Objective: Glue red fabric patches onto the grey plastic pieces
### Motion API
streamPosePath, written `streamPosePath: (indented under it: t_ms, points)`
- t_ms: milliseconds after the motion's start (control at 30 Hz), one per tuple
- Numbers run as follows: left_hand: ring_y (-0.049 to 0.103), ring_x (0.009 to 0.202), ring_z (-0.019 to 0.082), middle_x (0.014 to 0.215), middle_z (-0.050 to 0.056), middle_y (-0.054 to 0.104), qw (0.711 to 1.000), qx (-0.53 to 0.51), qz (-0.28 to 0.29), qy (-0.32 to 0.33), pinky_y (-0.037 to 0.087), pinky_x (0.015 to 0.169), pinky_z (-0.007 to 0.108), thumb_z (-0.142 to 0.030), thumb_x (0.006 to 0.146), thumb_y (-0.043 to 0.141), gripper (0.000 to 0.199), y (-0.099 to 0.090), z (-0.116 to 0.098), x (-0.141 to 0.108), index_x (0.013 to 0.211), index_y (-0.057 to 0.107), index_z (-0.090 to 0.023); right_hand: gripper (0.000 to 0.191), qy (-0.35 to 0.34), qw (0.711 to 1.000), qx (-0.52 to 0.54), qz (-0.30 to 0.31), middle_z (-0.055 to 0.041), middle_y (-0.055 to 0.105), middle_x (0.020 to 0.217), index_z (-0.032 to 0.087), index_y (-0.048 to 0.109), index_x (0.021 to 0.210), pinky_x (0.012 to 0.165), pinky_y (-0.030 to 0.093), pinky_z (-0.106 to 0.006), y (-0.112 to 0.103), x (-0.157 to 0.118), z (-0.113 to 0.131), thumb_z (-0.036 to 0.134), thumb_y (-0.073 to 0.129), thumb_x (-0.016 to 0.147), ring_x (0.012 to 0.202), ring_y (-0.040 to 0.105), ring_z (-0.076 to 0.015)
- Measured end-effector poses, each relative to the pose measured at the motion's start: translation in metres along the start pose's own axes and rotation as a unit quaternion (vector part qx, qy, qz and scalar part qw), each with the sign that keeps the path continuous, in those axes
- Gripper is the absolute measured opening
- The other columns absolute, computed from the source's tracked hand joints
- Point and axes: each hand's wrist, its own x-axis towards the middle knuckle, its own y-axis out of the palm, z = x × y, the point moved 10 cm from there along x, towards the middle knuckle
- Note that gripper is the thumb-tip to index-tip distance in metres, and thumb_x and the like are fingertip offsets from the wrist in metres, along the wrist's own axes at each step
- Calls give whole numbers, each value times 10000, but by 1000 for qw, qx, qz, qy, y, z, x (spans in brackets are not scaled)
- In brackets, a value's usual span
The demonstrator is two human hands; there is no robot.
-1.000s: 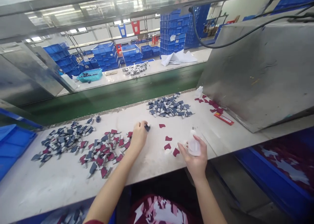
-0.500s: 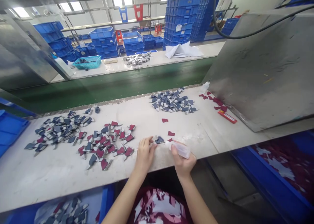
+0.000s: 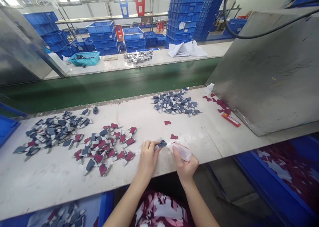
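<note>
Near the table's front edge, my left hand (image 3: 149,155) pinches a small dark blue and grey piece (image 3: 162,143). My right hand (image 3: 186,164) is wrapped round a translucent white squeeze bottle (image 3: 183,152), its tip pointing left toward the blue piece, with a small gap between them. Just behind the bottle lies a maroon cut piece (image 3: 173,136), and farther back is another maroon piece (image 3: 167,122). A pile of blue and grey pieces (image 3: 174,102) sits beyond them. To the left spreads a group of maroon, blue and grey pieces (image 3: 104,144).
Another blue-grey pile (image 3: 54,129) is at the far left. Maroon scraps (image 3: 220,103) and a red packet (image 3: 231,119) lie beside a metal panel (image 3: 269,71) on the right. A green belt (image 3: 112,84) runs behind the table. Blue bins (image 3: 106,203) stand below the front edge.
The bottle in my right hand has shifted slightly left. The blue piece in my left hand has turned a little. The view has moved slightly, so the left piles appear farther left.
</note>
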Motion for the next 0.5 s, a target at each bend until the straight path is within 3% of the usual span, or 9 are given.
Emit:
streamPosePath:
  t_ms: [500]
  points:
    - [601,928,260,951,58,644,1000,-19,6,-9,527,814,417,-142,908,592,131,2,2,0,1005,626,-224,325,17,1000,-4,5,-109,774,861,133,769,904,665,611,-339,0,0,-3,444,725,819,759,747,-274]
